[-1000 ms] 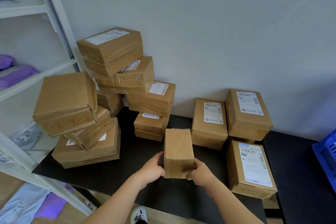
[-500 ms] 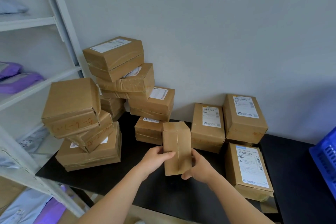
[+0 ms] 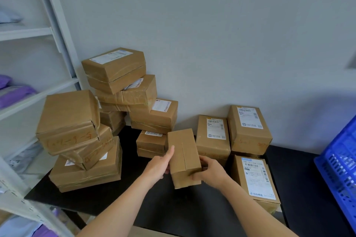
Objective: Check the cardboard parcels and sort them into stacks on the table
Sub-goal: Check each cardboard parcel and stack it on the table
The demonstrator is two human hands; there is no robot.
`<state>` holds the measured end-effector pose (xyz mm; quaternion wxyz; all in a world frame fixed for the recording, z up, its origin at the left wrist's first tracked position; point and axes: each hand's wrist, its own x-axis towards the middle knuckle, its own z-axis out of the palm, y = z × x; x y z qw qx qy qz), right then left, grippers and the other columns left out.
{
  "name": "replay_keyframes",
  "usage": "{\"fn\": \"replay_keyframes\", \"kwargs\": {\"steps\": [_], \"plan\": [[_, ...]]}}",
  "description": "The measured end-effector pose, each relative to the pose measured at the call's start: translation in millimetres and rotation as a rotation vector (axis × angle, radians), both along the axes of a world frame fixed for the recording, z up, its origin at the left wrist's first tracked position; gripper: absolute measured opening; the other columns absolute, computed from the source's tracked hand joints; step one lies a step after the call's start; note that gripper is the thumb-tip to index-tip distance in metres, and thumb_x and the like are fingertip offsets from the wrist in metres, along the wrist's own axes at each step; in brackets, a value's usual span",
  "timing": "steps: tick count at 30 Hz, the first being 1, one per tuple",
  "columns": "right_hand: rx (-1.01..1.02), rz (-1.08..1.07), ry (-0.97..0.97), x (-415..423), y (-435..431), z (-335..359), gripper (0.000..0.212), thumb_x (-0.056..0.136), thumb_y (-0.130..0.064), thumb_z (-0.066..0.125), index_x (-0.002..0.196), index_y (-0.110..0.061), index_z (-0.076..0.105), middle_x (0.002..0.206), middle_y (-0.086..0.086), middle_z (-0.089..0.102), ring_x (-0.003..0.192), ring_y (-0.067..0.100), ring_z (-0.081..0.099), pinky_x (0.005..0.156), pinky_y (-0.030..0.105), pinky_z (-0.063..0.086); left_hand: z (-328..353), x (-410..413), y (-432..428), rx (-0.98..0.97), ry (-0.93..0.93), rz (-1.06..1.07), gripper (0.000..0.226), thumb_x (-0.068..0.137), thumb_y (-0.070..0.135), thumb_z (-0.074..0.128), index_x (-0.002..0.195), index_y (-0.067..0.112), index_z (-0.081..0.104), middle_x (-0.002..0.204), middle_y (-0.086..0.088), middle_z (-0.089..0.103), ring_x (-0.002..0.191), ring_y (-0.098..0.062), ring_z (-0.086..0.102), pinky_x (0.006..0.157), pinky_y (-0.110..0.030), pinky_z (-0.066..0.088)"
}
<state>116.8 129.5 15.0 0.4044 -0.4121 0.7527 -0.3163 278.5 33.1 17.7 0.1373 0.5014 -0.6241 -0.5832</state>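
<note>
Two hands: left hand [image 3: 159, 165] and right hand [image 3: 210, 173] clamp the box [image 3: 183, 152], over table [image 3: 173, 213]
Handling: likely light, stiff (tape maybe slick)
Hold: opposite long sides

A white metal shelving rack [image 3: 57, 31] stands at the left, its slanted upright running up past the plain pale grey wall [image 3: 212, 34]. On its middle shelf [image 3: 38, 98] lie purple poly mailer bags [image 3: 15, 95]. A pale bluish bag [image 3: 9, 18] sits on the shelf above, and grey-white mailers [image 3: 23, 159] are piled on the shelf below. More purple and pale blue bags [image 3: 46, 232] show at the bottom left corner, under the rack's lowest rail. At the right edge stands a blue plastic crate [image 3: 341, 175] with slotted walls, cut off by the frame.
</note>
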Motion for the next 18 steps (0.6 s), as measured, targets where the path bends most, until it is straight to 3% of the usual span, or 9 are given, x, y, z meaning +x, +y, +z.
{"fn": "replay_keyframes", "kwargs": {"steps": [3,6,9,13,18], "plan": [[-0.06,-0.024,-0.054,-1,1,3,0.074,0.075,-0.027,0.077,0.14,-0.021,0.042,0.132,-0.004,0.052,0.121,0.017,0.048,0.099,0.035,0.041,4,3,-1,-0.044,-0.013,0.016,0.076,0.066,0.084,0.023,0.097,0.023,0.055,0.099,0.0,0.066,0.095,-0.018,0.062,0.089,-0.038,0.049],[-0.121,-0.077,-0.08,-2,1,9,0.062,0.076,-0.039,0.076,0.131,-0.021,0.052,0.124,-0.005,0.058,0.111,0.013,0.054,0.085,0.024,0.045,4,4,-6,-0.079,-0.053,0.044,0.092,0.067,0.085,0.017,0.102,0.013,0.062,0.098,-0.008,0.068,0.093,-0.022,0.065,0.081,-0.035,0.054],[-0.147,-0.144,-0.012,0,-3,11,0.052,0.076,-0.049,0.072,0.119,-0.022,0.061,0.113,-0.005,0.063,0.102,0.011,0.059,0.079,0.021,0.047,4,3,-7,-0.106,-0.096,0.044,0.098,0.066,0.085,0.011,0.093,0.009,0.067,0.084,-0.007,0.072,0.081,-0.02,0.069,0.071,-0.033,0.056],[-0.116,-0.218,0.077,1,-7,9,0.043,0.077,-0.055,0.068,0.106,-0.025,0.063,0.094,-0.013,0.061,0.084,0.002,0.058,0.06,0.013,0.042,4,-1,-8,-0.107,-0.19,0.012,0.102,0.064,0.084,0.006,0.075,0.006,0.071,0.069,-0.005,0.072,0.07,-0.017,0.071,0.068,-0.032,0.058],[-0.071,-0.238,0.153,-1,-15,-5,0.039,0.084,-0.05,0.064,0.113,-0.024,0.062,0.096,-0.011,0.063,0.087,0.006,0.061,0.08,0.03,0.056,0,-5,-10,-0.072,-0.289,-0.062,0.095,0.075,0.082,0.01,0.097,0.007,0.065,0.088,-0.007,0.071,0.079,-0.019,0.07,0.07,-0.031,0.056]]}}
